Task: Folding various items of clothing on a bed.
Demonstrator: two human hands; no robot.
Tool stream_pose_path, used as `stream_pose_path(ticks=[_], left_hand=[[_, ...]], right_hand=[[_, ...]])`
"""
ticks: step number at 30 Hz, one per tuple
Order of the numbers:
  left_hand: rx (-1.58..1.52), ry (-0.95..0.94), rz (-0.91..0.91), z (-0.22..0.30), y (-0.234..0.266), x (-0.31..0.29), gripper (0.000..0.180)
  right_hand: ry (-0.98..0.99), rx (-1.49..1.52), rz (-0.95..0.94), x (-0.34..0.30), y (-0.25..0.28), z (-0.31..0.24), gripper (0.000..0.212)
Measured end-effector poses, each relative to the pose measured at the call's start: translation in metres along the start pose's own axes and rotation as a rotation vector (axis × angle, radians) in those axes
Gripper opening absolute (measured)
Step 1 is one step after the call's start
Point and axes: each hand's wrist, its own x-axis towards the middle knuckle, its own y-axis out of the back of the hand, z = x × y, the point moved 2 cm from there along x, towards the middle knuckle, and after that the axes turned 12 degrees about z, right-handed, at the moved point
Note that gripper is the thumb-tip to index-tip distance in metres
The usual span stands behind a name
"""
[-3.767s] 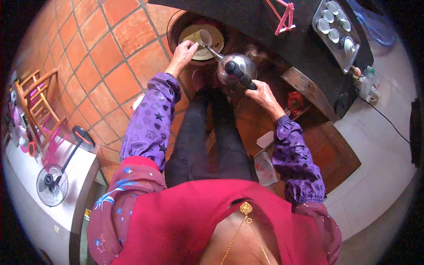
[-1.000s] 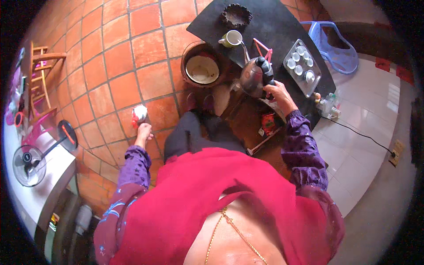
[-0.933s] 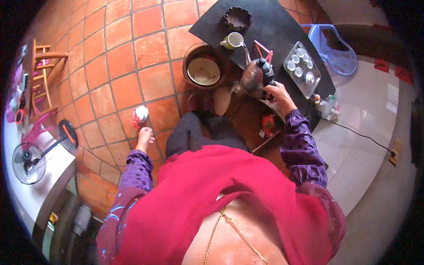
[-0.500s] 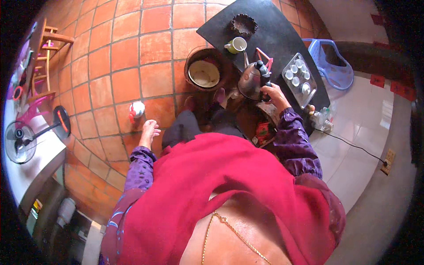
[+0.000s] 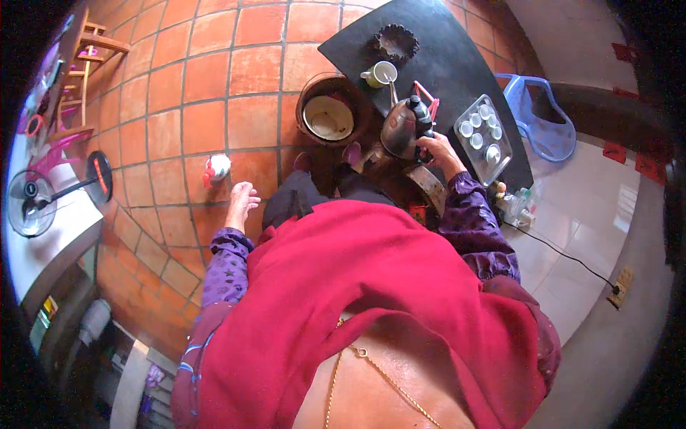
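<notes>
My right hand (image 5: 441,153) is closed round the black handle of a metal kettle (image 5: 401,134) at the near left edge of the dark table. The kettle's thin spout points away from me, its tip at the rim of a green mug (image 5: 383,74) with a pale inside. Whether liquid is flowing I cannot make out. My left hand (image 5: 243,200) hangs over the tiled floor with nothing in it, fingers loosely stretched. Just beyond it is a small white object with a red part (image 5: 217,169).
On the black table (image 5: 450,64) are a scalloped dark dish (image 5: 396,43) and a clear tray (image 5: 487,168) of several small cups. A bucket (image 5: 307,129) stands left of the table. A blue plastic chair (image 5: 525,121) is at right, near a power cord (image 5: 564,248).
The kettle has shifted slightly left with my right hand, its spout staying at the mug. My left hand is nearly still. The whole view has moved a little.
</notes>
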Motion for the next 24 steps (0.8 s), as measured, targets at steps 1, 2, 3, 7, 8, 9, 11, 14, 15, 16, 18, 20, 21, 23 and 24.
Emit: stream_pose_path(ticks=[1, 2, 3, 7, 8, 9, 11, 14, 15, 16, 18, 20, 21, 23, 24], left_hand=[[0.005, 0.019, 0.018, -0.003, -0.001, -0.002, 0.034], [0.001, 0.002, 0.026, -0.003, -0.002, -0.004, 0.034], [-0.007, 0.005, 0.021, -0.005, -0.002, -0.005, 0.035], [0.012, -0.003, 0.017, -0.008, 0.002, -0.009, 0.036], [0.017, 0.013, 0.031, -0.010, 0.004, -0.009, 0.036], [0.010, 0.007, 0.029, -0.009, 0.004, -0.010, 0.037], [0.008, 0.002, 0.027, -0.009, 0.004, -0.010, 0.037], [0.007, -0.005, 0.021, -0.007, 0.002, -0.012, 0.038], [0.014, -0.006, 0.015, -0.007, 0.002, -0.012, 0.038], [0.036, 0.000, 0.020, -0.006, 0.001, -0.013, 0.039], [0.015, -0.004, 0.029, -0.004, 0.001, -0.016, 0.035], [0.013, -0.001, 0.049, -0.003, 0.001, -0.019, 0.032], [0.013, -0.010, 0.041, -0.002, 0.001, -0.022, 0.032], [0.036, -0.008, 0.036, -0.001, 0.002, -0.025, 0.033], [0.034, -0.024, 0.026, 0.001, 0.002, -0.026, 0.033]], right_hand=[[0.016, -0.087, 0.025, -0.001, 0.000, 0.000, 0.017], [0.036, -0.050, -0.014, -0.001, 0.001, 0.000, 0.017], [0.009, -0.051, -0.005, -0.002, 0.001, 0.001, 0.018], [-0.021, -0.062, 0.033, -0.006, 0.007, 0.006, 0.015], [-0.031, -0.076, 0.060, -0.010, 0.007, 0.008, 0.013], [-0.024, -0.068, 0.076, -0.010, 0.009, 0.008, 0.013], [-0.015, -0.088, 0.067, -0.014, 0.009, 0.007, 0.013], [0.007, -0.103, 0.059, -0.019, 0.009, 0.004, 0.012], [0.011, -0.088, 0.029, -0.020, 0.008, 0.003, 0.012], [0.029, -0.073, 0.031, -0.020, 0.009, 0.002, 0.012], [0.046, -0.054, 0.032, -0.022, 0.008, 0.003, 0.012], [0.057, -0.064, 0.057, -0.021, 0.007, 0.005, 0.012], [0.050, -0.046, 0.035, -0.020, 0.007, 0.007, 0.012], [-0.011, -0.043, 0.057, -0.016, 0.006, 0.013, 0.013], [-0.004, -0.026, 0.054, -0.015, 0.006, 0.015, 0.013]])
